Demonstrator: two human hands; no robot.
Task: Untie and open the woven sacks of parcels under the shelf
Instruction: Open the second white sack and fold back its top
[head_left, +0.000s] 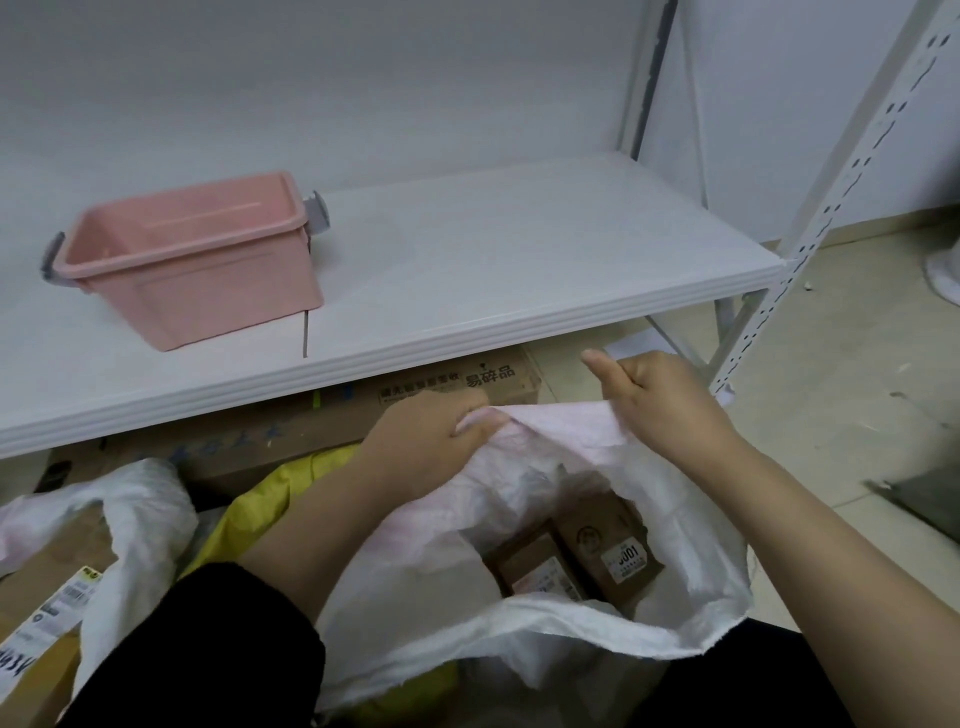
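Head view: the white woven sack (566, 621) stands on the floor right in front of the person, just short of the front edge of the shelf (519, 312), and its mouth gapes wide. The left hand (421, 452) and the right hand (670, 405) both hold the far rim. Their fingers (475, 428) are curled over the cloth and clamped on it, with the right thumb sticking out free. The rim runs taut between the two hands.

The weave looks thin, soft and crinkly, and it frays along the near cut edge. It should fold and bunch easily and give a dry, sure hold. The cloth itself is probably light, but the brown parcels (613, 551) inside are stiff cardboard and likely weigh the sack down. The rim is therefore the place to grip for spreading the mouth, not for lifting.

No tie or cord shows anywhere on this sack. Its base and lower sides are hidden by the forearms and cut off at the bottom edge, and folds of cloth hide how many parcels it holds.

A second white sack (140, 519) lies at the left and seems open. Between the sacks, a yellow bag (260, 509) is mostly covered by the left forearm, and I cannot tell whether it is tied. The shelf board half hides the cardboard boxes (467, 387) under it.
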